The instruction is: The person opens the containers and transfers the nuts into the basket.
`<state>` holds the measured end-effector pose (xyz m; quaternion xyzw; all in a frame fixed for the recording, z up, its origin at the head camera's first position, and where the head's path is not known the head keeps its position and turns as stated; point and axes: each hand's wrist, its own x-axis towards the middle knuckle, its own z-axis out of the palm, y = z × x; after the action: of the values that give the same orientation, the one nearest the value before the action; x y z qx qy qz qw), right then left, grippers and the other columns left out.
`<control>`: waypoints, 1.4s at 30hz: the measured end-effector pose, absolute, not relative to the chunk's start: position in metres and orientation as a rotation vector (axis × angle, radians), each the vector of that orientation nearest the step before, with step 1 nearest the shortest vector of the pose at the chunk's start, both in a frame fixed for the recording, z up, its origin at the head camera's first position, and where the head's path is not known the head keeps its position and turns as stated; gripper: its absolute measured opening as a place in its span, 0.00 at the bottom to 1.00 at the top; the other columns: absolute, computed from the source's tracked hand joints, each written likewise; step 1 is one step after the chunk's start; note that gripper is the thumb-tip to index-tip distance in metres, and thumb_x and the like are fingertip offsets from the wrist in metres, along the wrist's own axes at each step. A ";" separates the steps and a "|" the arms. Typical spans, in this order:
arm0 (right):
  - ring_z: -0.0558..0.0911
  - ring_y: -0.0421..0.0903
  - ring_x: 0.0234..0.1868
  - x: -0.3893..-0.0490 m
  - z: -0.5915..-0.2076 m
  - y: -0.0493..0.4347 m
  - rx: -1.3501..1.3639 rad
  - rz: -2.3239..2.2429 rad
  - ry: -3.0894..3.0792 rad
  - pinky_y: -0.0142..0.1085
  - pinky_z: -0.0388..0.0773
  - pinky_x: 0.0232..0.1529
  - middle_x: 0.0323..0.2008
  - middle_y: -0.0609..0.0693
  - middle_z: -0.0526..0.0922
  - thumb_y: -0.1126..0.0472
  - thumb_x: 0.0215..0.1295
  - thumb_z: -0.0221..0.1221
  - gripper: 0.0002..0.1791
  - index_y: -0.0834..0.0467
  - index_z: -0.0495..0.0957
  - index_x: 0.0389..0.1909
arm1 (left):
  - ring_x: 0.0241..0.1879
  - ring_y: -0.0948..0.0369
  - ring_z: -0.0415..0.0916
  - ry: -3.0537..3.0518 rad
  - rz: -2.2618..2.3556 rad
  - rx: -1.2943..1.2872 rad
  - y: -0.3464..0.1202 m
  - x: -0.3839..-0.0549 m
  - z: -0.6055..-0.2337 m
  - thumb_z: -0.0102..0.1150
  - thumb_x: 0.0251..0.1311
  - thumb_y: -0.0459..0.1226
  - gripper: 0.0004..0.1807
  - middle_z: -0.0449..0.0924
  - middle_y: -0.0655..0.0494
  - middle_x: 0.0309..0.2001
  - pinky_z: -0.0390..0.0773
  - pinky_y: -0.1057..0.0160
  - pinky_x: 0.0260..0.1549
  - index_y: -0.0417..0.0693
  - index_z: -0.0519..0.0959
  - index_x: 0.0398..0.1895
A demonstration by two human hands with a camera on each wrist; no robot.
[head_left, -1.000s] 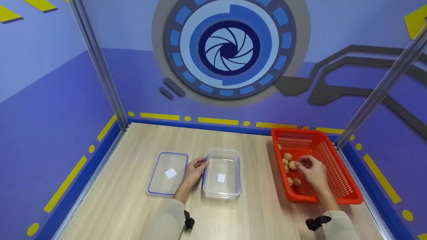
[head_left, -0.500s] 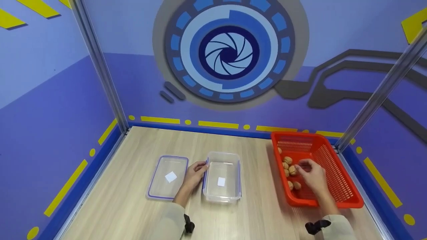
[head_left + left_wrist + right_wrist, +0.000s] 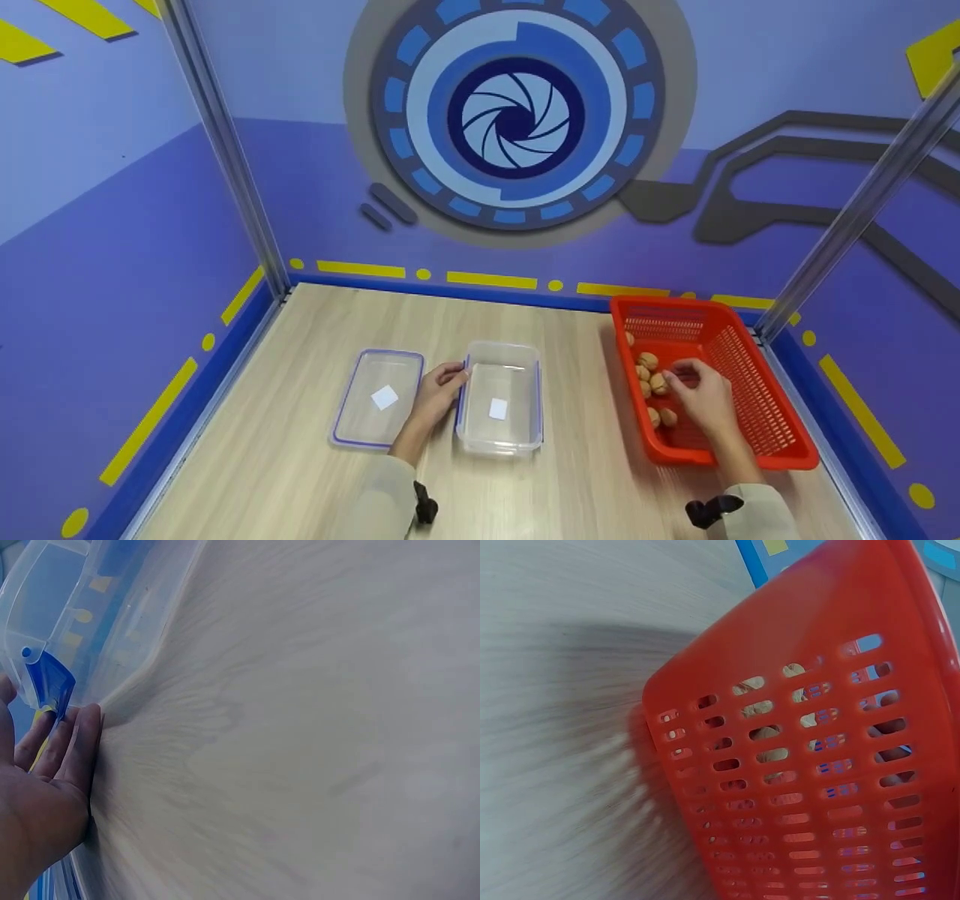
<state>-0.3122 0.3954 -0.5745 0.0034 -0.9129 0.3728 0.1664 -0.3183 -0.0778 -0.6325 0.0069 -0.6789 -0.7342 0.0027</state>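
Note:
In the head view, my left hand [image 3: 437, 391] is at the left side of a clear plastic container [image 3: 517, 442], thumb at its rim. The left wrist view shows my fingers at the blue latch [image 3: 52, 682] hanging from the container's side. Over the red plastic basket [image 3: 652, 442], my right hand [image 3: 709, 397] has curved fingers, with thumb and fingertips right at a walnut [image 3: 658, 385]. I cannot tell whether they pinch it. Several other walnuts [image 3: 648, 361] lie along the basket's left side. In the right wrist view the basket's wall [image 3: 795, 712] hides most of that hand.
A clear lid [image 3: 367, 424] with a blue seal lies left of the container, bearing a white paper square [image 3: 385, 397]. Another white square [image 3: 497, 409] shows in the container. The wooden table [image 3: 577, 480] is bounded by blue printed walls [image 3: 300, 195] and metal posts [image 3: 225, 150].
The head view has tilted slightly, so the scene sits a little lower than one second ago. Both hands keep their places at the container and the walnut.

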 end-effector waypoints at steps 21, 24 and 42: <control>0.84 0.39 0.44 -0.307 -0.561 0.389 -0.037 1.164 -2.420 0.19 0.75 0.40 0.43 0.53 0.90 0.49 0.76 0.65 0.15 0.56 0.87 0.49 | 0.49 0.55 0.83 -2.187 -2.256 0.048 -0.078 -0.327 -0.650 0.65 0.74 0.41 0.25 0.85 0.41 0.55 0.82 0.64 0.45 0.32 0.78 0.65; 0.84 0.36 0.44 -0.305 -0.557 0.384 -0.020 1.210 -2.405 0.20 0.77 0.41 0.44 0.53 0.90 0.48 0.76 0.64 0.16 0.56 0.87 0.50 | 0.49 0.54 0.83 -2.170 -2.258 0.057 -0.078 -0.327 -0.650 0.65 0.73 0.40 0.24 0.85 0.39 0.55 0.82 0.64 0.45 0.31 0.78 0.64; 0.85 0.44 0.45 -0.280 -0.492 0.318 0.181 1.403 -2.257 0.25 0.79 0.48 0.45 0.60 0.87 0.64 0.76 0.64 0.10 0.66 0.84 0.51 | 0.47 0.58 0.82 -2.189 -2.239 0.067 -0.080 -0.327 -0.650 0.64 0.74 0.39 0.23 0.85 0.40 0.55 0.81 0.65 0.44 0.31 0.78 0.64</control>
<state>-0.2796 0.3179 -0.4918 0.0660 -0.8231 0.5119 0.2367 -0.3268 -0.0797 -0.6500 0.0216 -0.6990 -0.7148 0.0050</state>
